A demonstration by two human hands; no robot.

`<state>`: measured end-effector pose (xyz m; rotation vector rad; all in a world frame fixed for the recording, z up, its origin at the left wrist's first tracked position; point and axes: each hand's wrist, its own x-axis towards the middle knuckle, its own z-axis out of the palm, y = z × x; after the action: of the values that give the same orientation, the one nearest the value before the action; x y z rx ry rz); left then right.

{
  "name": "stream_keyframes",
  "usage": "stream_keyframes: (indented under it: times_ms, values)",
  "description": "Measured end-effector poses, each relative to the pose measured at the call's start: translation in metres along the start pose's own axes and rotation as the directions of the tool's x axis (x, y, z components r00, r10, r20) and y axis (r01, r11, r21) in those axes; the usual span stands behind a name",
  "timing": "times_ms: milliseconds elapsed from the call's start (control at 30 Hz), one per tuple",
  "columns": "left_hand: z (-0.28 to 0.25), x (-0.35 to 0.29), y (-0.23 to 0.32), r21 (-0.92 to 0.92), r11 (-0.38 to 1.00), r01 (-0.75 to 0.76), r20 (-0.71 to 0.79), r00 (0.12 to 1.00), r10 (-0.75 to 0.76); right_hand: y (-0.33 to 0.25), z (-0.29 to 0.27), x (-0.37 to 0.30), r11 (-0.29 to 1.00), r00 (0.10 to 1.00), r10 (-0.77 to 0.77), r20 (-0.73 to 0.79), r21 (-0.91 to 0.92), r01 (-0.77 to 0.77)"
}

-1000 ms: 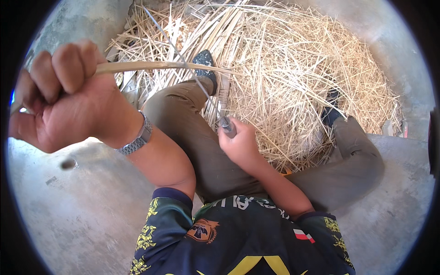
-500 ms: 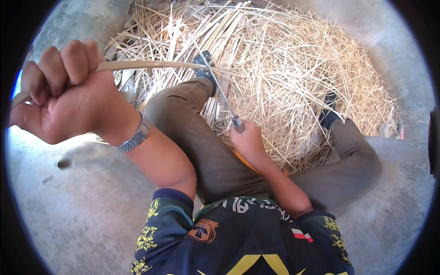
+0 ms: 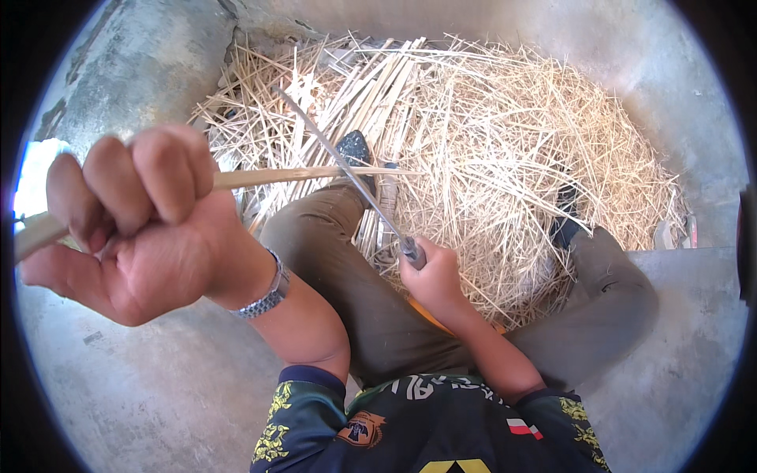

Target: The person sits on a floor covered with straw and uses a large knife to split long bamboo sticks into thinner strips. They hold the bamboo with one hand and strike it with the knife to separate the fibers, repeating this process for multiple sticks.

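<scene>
In my raised left hand (image 3: pixel 146 221) is a long pale bamboo strip (image 3: pixel 272 176), with the fingers wrapped round it. Its far end reaches right, over my left foot, and its near end sticks out past my thumb. My right hand (image 3: pixel 432 274), lower and near the middle, is closed round the handle of a long thin-bladed knife (image 3: pixel 335 151). The blade slants up and to the left and crosses the strip close to its far end. Whether the edge touches the strip I cannot tell.
A broad heap of pale shavings (image 3: pixel 520 158) covers the floor ahead, with longer split strips (image 3: pixel 386 87) on its left. My dark shoes (image 3: pixel 353 148) stand in the heap. Beyond it rises a grey concrete wall (image 3: pixel 505 24), and concrete floor (image 3: pixel 197 355) lies beside me.
My left hand now appears lower and a little farther right, still gripping the strip. The knife in my right hand leans more to the left. The whole scene sits lower in the view.
</scene>
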<state>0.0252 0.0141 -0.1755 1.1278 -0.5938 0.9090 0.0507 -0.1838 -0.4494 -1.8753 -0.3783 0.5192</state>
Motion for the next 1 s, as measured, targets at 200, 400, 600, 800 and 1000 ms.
stream_keyframes:
  times_ms: [200,400,600,800,1000]
  values:
    - [0.004,-0.003,0.000,0.060,0.998,-0.027,-0.060,0.998,0.030,0.083,0.001,0.030,0.941,0.956,0.292,0.016,-0.184,-0.284]
    - [-0.001,-0.005,-0.003,0.096,0.995,-0.042,-0.111,0.992,0.052,0.038,0.009,0.020,0.988,0.998,0.027,-0.054,-0.151,-0.035]
    - [0.004,-0.001,0.001,0.000,1.000,-0.028,-0.091,0.995,0.028,0.142,-0.007,0.045,0.828,0.879,0.463,-0.111,-0.301,-0.474]
    - [-0.006,0.000,0.002,0.070,0.997,-0.034,-0.098,0.994,0.041,0.073,0.000,0.053,0.905,0.938,0.346,0.005,-0.265,-0.333]
    - [0.001,0.000,0.001,0.054,0.996,-0.065,-0.095,0.993,0.070,0.177,0.010,0.040,0.828,0.884,0.463,-0.062,-0.327,-0.456]
